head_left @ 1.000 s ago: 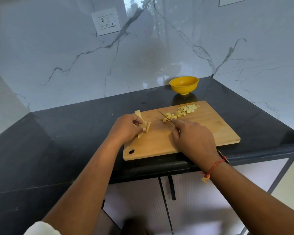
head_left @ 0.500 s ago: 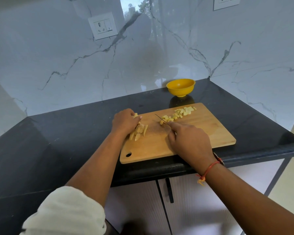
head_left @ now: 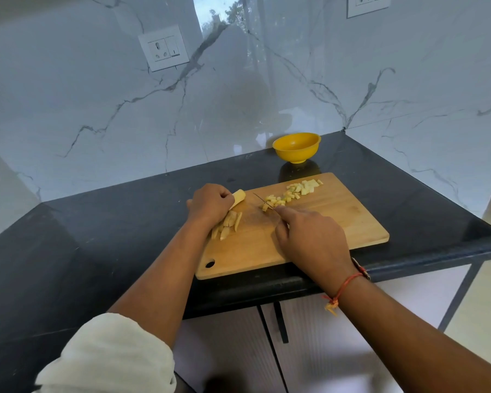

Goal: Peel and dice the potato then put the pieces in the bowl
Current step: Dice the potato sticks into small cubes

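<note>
Though handle unseen, right grip (head_left: 313, 236) tight on knife (head_left: 262, 200), left grip (head_left: 209, 204) round potato (head_left: 238, 197).

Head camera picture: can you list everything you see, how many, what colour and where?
cutting board: one, light wood, counter's front edge
counter: one, black, below the marble wall
bowl: one, yellow, on the counter behind the board
diced potato: many bits, pale yellow, board's far side
potato strips: several, pale yellow, board's left side
potato chunk: one, pale yellow, board's far-left corner
knife: one, thin dark blade, tip beside the dice
wall sockets: two, white, on the wall
thread bracelet: one, orange-red, right wrist
left hand: one, grips the potato chunk
right hand: one, grips the knife
</note>
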The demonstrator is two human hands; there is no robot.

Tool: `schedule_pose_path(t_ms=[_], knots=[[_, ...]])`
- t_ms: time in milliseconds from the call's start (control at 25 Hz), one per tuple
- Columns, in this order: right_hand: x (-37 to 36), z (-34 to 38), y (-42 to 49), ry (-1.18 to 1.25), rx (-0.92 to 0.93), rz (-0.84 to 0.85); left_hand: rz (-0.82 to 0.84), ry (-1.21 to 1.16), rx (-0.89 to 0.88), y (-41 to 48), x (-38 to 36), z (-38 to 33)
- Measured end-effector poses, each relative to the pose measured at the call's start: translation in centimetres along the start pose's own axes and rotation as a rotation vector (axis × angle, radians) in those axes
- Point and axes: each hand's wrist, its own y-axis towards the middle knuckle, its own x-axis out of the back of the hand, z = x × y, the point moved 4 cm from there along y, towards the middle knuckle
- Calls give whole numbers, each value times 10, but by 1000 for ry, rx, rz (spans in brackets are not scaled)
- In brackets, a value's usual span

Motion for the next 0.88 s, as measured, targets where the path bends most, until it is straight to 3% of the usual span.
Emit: schedule_pose_path(t_ms=[480, 640, 880], knots=[[2, 1, -2, 19, -3, 1, -137, -201, 108, -2, 1, 2], [4, 1, -2, 36, -19, -2, -217, -305, 35, -13, 16, -10], [8, -2, 1, 77, -85, -14, -134, -293, -192, -63, 4, -33]])
